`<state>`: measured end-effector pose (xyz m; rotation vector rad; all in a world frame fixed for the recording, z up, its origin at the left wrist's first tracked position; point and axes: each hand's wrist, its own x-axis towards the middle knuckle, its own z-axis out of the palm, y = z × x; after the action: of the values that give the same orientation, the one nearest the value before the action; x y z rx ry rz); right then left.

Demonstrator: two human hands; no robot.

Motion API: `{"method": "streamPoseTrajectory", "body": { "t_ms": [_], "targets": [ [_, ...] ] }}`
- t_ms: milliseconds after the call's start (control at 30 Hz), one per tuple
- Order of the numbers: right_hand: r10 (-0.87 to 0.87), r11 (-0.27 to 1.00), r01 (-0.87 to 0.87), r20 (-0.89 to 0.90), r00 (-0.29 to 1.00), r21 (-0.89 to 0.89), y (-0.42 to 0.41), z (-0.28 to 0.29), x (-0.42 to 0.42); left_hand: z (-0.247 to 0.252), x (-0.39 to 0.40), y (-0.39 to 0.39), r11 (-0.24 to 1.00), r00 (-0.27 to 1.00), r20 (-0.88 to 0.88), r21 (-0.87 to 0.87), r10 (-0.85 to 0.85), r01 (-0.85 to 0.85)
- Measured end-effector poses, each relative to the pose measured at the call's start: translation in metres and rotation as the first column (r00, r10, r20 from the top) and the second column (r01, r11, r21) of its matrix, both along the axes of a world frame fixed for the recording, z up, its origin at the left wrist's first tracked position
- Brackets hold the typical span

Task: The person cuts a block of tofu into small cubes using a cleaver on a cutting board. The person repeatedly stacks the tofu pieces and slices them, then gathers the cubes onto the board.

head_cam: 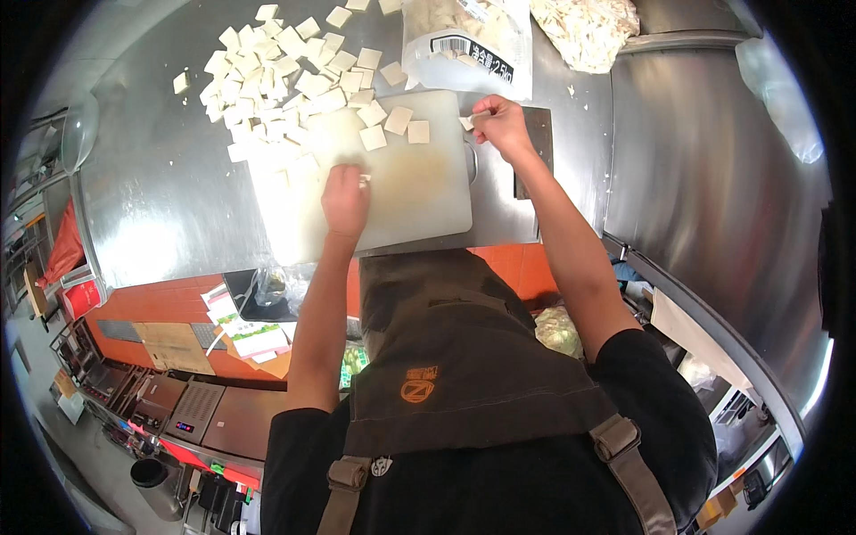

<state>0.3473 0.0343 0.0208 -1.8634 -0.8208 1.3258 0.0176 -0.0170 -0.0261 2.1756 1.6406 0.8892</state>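
Observation:
My left hand point(346, 200) is curled into a loose fist over the white plastic cutting board point(428, 207), and a small whitish scrap point(364, 179) shows at its fingers. Past the board's right edge, my right hand point(500, 128) pinches another small whitish piece point(467, 123) between thumb and fingers. Several pale square slices, perhaps tofu, lie on the board's far part, one square slice point(418, 132) among them. A large heap of such slices point(267, 73) spreads from the board's far left onto the steel table.
A clear printed plastic bag point(468, 57) of pale food lies beyond the board. Farther right is a bag of pale shreds point(588, 33). A dark flat rectangular object point(540, 137) lies under my right forearm. The steel table point(147, 200) ends in front of my apron.

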Motion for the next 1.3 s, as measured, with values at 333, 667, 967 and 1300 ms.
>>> {"method": "streamPoseTrajectory", "body": {
  "t_ms": [333,667,967,1300],
  "targets": [
    [-0.227,0.946,0.289,-0.337,0.914,0.149,0.063,0.015,0.029,0.071,0.166,0.112,0.621,0.521,0.730,-0.668,0.442,0.409],
    [0.172,0.972,-0.191,0.140,0.975,0.137,-0.058,0.005,-0.034,0.079,0.093,0.074,0.925,0.910,0.415,-0.343,-0.008,0.164],
    [0.513,0.658,-0.686,0.482,0.711,0.312,-0.017,-0.013,-0.222,0.056,-0.119,0.023,0.790,0.873,-0.443,-0.453,0.205,-0.414],
    [0.615,0.598,-0.798,0.596,0.516,0.074,0.013,-0.032,-0.281,0.031,-0.136,0.036,0.871,0.992,-0.045,-0.475,0.119,-0.126]
  ]
}}
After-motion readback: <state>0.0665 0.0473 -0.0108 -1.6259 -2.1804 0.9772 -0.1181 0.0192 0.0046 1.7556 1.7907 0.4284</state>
